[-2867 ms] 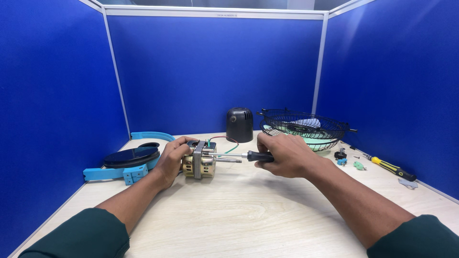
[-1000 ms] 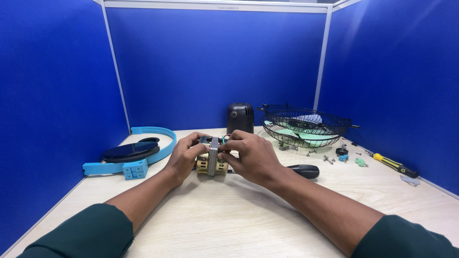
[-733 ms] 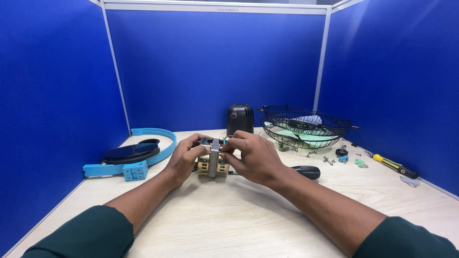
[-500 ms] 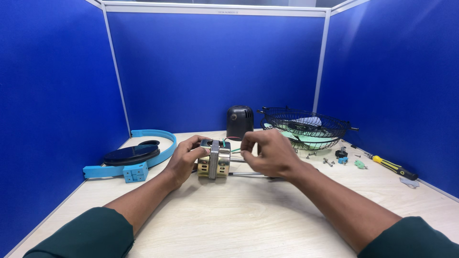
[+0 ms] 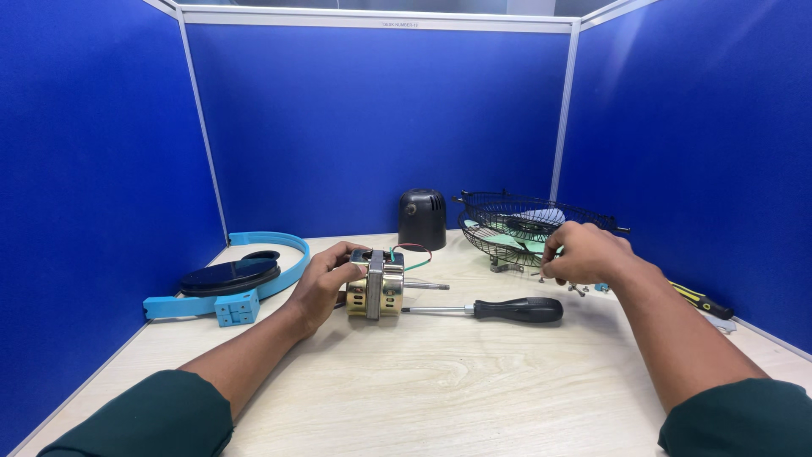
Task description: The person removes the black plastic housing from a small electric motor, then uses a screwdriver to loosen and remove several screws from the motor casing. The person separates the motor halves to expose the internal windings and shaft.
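The wooden table (image 5: 474,381) stands inside blue partition walls (image 5: 381,127), and the largest thing on it is the black wire fan guard (image 5: 533,222), far right, with pale green blades lying in it. At the far left lies a light blue curved frame (image 5: 254,283) with a dark oval plate (image 5: 230,275) on it, and a black dome-shaped cover (image 5: 422,218) stands at the far middle. The small fan motor (image 5: 377,284), brass coloured with a grey steel middle and a shaft pointing right, sits near the middle of the table. The left hand (image 5: 326,283) is wrapped around its left side, with the fingers curled and gripping the body. Just right of the motor lies a screwdriver with a black handle (image 5: 512,310), and nobody touches it. The right hand (image 5: 588,252) is at the near edge of the guard, with fingers pinched together over some small screws (image 5: 578,289); I cannot tell if it already holds one. A yellow-black tool (image 5: 698,298) lies far right. I think a small screw can slip from the pinched fingers and roll away, and the motor can tip because only one hand steadies it.
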